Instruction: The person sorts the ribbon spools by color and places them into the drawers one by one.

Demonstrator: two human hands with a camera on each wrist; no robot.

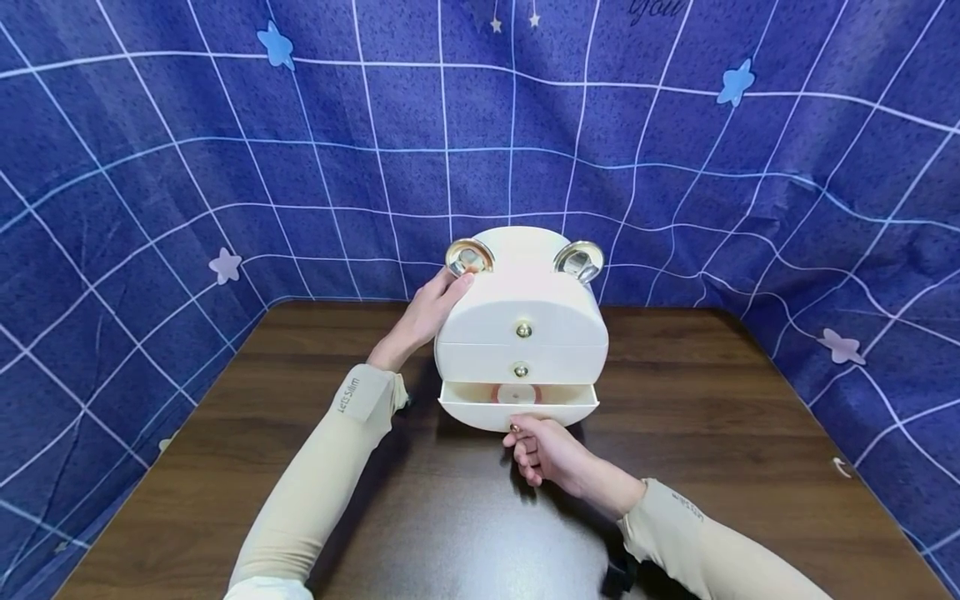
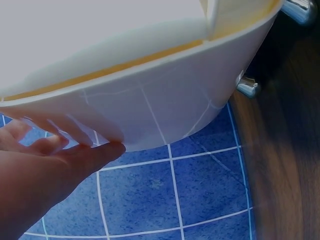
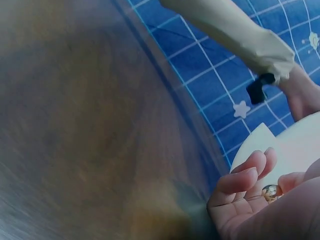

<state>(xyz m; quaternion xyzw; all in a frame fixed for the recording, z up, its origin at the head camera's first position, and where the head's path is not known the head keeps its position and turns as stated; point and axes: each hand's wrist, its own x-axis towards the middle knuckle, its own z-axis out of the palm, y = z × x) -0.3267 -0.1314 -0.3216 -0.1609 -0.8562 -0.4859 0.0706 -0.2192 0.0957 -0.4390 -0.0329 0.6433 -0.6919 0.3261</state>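
A white alarm-clock-shaped drawer box [image 1: 522, 283] stands on the table with two shiny bell-shaped pieces on top. Its bottom drawer [image 1: 468, 414] is pulled partway out; the two drawers above are closed. Inside the pulled drawer lies a round white item with a reddish edge [image 1: 516, 393], partly hidden. My left hand [image 1: 423, 318] rests along the box's left side, its fingers laid against the smooth white wall in the left wrist view. With thumb and index finger, my right hand [image 1: 551, 454] pinches the small gold drawer knob [image 3: 271, 193]; the other fingers curl loosely beneath.
The box sits towards the back of a dark wooden table [image 1: 720, 467]. Behind and on both sides hangs a blue curtain [image 1: 390, 183] with white grid lines and stars. Two gold knobs, including the top knob [image 1: 523, 330], stick out from the closed drawers.
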